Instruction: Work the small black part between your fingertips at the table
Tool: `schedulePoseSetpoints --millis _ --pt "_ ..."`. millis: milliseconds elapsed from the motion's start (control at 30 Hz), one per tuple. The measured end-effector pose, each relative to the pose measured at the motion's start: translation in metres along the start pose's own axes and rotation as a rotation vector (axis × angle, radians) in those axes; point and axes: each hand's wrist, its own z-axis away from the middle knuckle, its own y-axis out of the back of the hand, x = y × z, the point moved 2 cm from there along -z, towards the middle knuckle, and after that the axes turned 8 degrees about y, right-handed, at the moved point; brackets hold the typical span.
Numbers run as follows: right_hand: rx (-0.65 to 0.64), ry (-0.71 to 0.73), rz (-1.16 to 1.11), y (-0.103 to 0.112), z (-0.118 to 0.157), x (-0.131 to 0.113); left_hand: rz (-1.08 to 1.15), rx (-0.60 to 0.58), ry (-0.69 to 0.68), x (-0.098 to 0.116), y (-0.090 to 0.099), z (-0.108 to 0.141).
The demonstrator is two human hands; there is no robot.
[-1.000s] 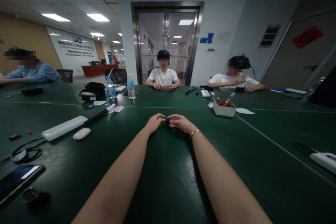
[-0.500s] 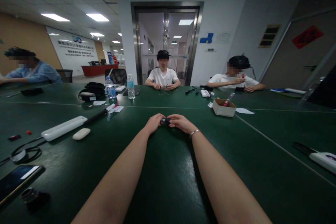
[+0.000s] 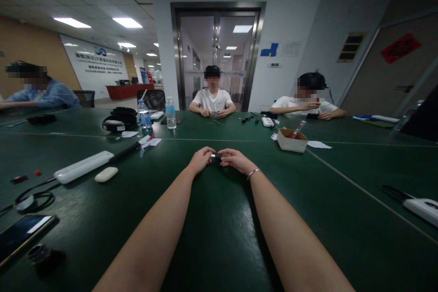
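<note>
The green tabletop (image 3: pixel 219 223) spreads beneath everything, with a long white device (image 3: pixel 84 167) well off to the left. Near the middle, the left hand (image 3: pixel 201 160) and right hand (image 3: pixel 237 159) face each other across a narrow gap. Handling something this little probably goes best with wrists steady, both hands in line, and a light, even pressure that doesn't twist it. The fingers of each hand are curled nearly together, leaving just the item's thickness between them: the left pinch its silvery end, the right its dark end. That small dark item (image 3: pixel 217 157) bridges the gap; whether it touches the tabletop, I cannot tell.
</note>
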Motion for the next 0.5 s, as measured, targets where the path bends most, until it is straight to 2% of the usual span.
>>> schedulePoseSetpoints --millis 133,233,367,500 --pt "-0.033 0.006 0.26 -0.012 -0.004 0.002 0.077 0.059 -0.041 0.0 -0.001 -0.001" --pt "-0.006 0.036 0.383 -0.027 -0.008 0.004 0.071 0.094 -0.056 0.002 -0.002 0.001" --pt "0.039 0.114 0.331 -0.04 -0.011 0.009 0.088 0.039 -0.013 0.007 -0.006 0.006" --pt "0.083 0.137 0.293 -0.037 -0.012 0.015 0.026 0.036 0.01 0.022 -0.008 0.017"
